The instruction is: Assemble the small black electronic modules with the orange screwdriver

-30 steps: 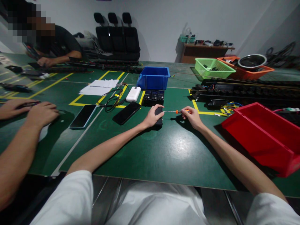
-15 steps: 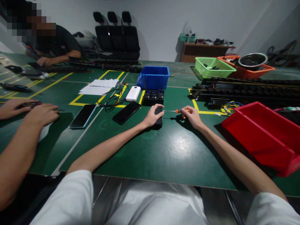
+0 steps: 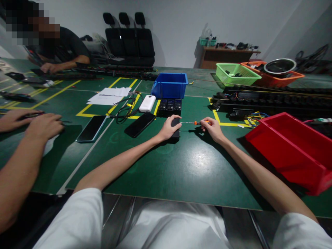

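Note:
On the green table, my left hand (image 3: 169,128) is closed around a small black box (image 3: 175,135), which it presses against the tabletop. My right hand (image 3: 212,128) grips the orange handle of a screwdriver (image 3: 197,123). The thin shaft points left, and its tip meets the right side of the box; whether it sits in a screw I cannot tell. Just behind the box stands a group of black blocks (image 3: 169,107) in a row. A black phone (image 3: 140,125) lies to the left of my left hand.
Behind the blocks is a blue bin (image 3: 169,85); a red bin (image 3: 290,152) stands at right. A white power bank (image 3: 147,103), cables, papers (image 3: 109,95) and another phone (image 3: 91,129) lie leftward. A co-worker's hands (image 3: 45,126) work at far left. Long black assemblies (image 3: 272,98) lie back right.
My hands, the box and the screwdriver look the same in place and pose. Only the co-worker's hand at far left has shifted slightly.

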Available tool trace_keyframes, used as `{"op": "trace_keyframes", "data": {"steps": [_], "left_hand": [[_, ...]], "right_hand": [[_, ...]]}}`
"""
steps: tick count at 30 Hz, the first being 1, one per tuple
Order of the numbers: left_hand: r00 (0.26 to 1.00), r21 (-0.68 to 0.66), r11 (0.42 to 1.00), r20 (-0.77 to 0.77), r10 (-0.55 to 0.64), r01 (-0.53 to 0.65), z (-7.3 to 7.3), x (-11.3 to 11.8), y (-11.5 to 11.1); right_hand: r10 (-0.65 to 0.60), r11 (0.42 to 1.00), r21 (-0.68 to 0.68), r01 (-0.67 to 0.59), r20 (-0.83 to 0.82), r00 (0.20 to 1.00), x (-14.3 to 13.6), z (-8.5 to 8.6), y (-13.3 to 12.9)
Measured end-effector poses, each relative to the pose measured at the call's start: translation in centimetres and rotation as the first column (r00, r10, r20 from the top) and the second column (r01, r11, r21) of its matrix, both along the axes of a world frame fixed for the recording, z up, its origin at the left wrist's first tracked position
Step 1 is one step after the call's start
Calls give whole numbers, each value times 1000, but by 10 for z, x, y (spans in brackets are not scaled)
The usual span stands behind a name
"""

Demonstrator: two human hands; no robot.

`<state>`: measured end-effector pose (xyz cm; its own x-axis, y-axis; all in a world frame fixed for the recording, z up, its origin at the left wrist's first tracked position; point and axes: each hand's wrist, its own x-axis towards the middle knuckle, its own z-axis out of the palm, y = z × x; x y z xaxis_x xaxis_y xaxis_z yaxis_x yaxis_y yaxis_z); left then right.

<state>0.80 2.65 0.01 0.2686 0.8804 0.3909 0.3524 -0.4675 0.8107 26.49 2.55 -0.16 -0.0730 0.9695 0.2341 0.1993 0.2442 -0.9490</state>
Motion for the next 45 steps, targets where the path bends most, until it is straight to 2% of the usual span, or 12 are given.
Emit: {"op": "trace_keyframes", "data": {"steps": [29,45], "left_hand": [[1000,-17,1000,-6,8,-8,1,0,-1],[1000,19,1000,-1,-4,4,-3,0,2]], "right_hand": [[2,1000,2,-2,5,1000,0,-1,1],[7,1000,-6,-7,6,1000,2,-4,2]]}}
